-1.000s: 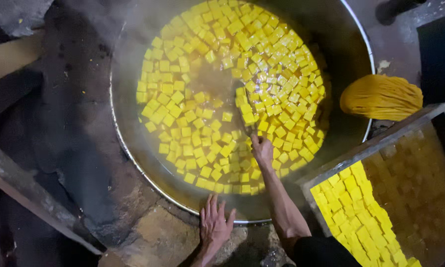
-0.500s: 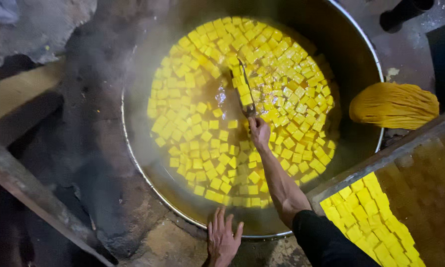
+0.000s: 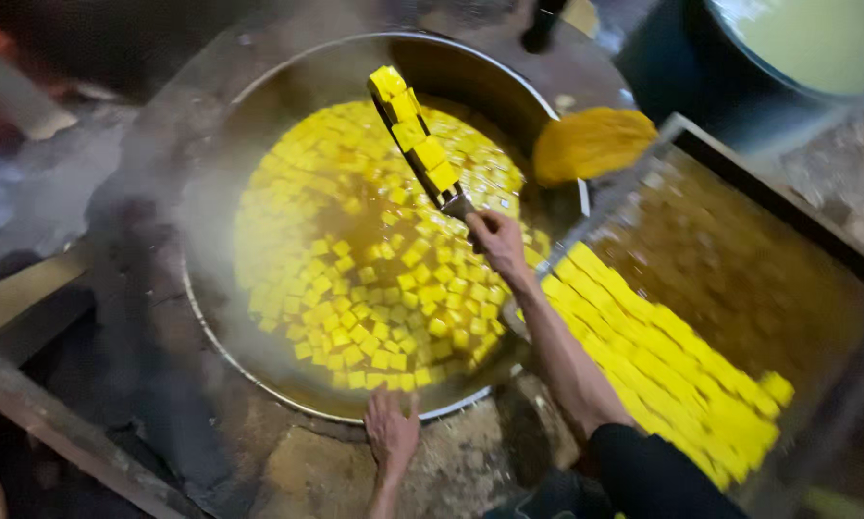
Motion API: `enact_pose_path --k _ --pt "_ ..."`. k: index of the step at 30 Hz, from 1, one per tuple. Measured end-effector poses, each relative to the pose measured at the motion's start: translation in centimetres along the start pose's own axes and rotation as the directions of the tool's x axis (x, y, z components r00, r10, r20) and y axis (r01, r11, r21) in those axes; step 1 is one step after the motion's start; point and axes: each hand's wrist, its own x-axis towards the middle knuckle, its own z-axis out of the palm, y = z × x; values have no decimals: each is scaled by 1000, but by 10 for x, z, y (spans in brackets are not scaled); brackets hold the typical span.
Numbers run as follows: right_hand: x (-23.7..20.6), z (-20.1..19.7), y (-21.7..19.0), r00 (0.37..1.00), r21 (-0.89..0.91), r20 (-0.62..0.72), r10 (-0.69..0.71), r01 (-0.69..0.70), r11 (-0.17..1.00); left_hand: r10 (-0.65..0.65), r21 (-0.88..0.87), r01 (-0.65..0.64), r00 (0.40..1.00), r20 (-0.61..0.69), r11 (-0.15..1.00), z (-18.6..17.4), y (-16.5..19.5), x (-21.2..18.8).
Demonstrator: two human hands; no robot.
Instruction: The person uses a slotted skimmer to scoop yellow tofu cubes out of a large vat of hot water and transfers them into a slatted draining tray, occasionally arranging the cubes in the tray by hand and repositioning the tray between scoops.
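Observation:
A big round metal pan [image 3: 259,86] holds steaming yellow liquid with many yellow cubes [image 3: 355,288] floating in it. My right hand [image 3: 497,240] grips the handle of a long flat scoop [image 3: 448,192], lifted above the pan and tilted up, with a row of yellow cubes [image 3: 413,125] lying along its blade. My left hand [image 3: 391,430] rests flat, fingers spread, on the pan's near rim and the stone surround.
A wire-mesh tray in a wooden frame [image 3: 768,211] stands to the right, with rows of yellow cubes [image 3: 663,356] along its near side. A yellow cloth bundle [image 3: 591,144] lies beside the pan. A dark vessel of pale liquid [image 3: 816,38] is at top right. Planks [image 3: 57,423] at left.
My right hand has raised the scoop out of the liquid with a row of cubes on it. The view has swung left and closer. My left hand stays on the rim.

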Motion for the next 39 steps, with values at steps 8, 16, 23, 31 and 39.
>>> enact_pose_path --k 8,16,23,31,39 --pt "-161 -280 -1 964 -439 -234 -123 8 899 143 -31 -164 929 -340 986 7 12 -34" --pt "-251 -405 37 945 -719 -316 -85 -179 672 333 -94 -411 835 -439 907 -41 127 -6" --pt "-244 -398 81 967 -876 -204 -155 -110 469 561 -66 -649 700 -441 758 -52 249 54" --pt "-277 -374 81 891 -920 -256 -376 -105 378 810 -130 -836 548 -207 533 28 384 127" --pt "-303 -371 41 887 -861 -358 -291 -194 470 880 56 -907 418 225 417 36 454 150"
